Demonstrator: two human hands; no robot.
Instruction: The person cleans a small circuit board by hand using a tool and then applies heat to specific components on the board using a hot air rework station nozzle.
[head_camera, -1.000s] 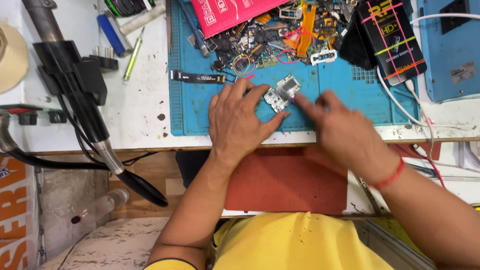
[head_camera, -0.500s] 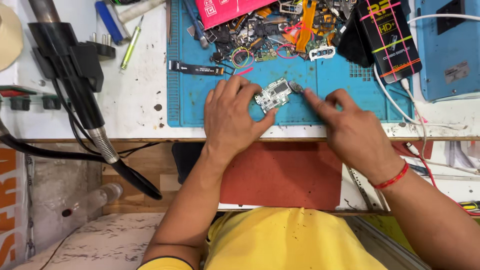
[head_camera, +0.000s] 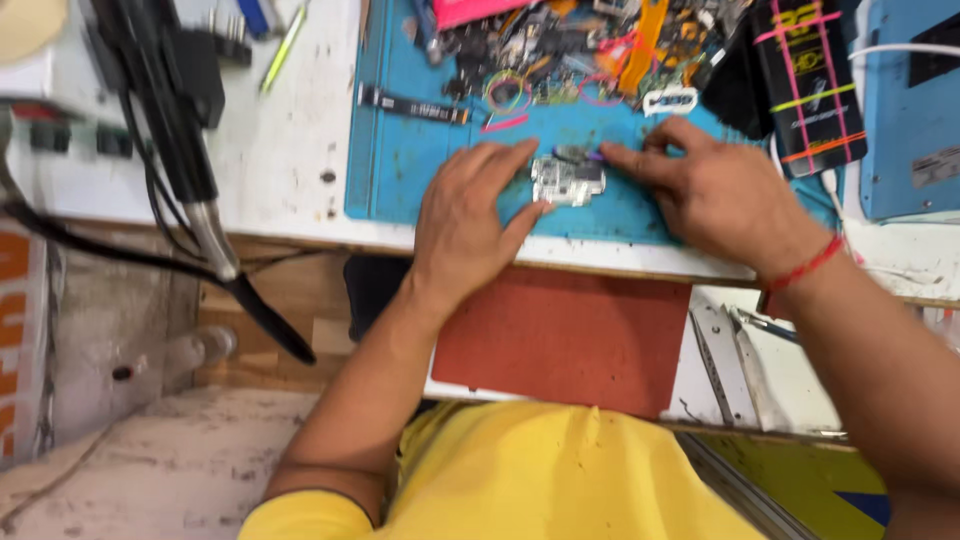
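While the left hand (head_camera: 470, 225) pins the board (head_camera: 568, 181) flat on the blue mat (head_camera: 400, 170), the right hand (head_camera: 715, 195) pinches a purple tool (head_camera: 580, 154) at the board's top edge — a slip could flick it into the parts pile (head_camera: 560, 50) above.

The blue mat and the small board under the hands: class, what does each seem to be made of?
Blue mat: probably rubber or silicone, matte, lying flat and soft-looking on the bench. Small board: likely a circuit board with shiny metal parts that catch light; blur hides detail. The left hand steadies it.
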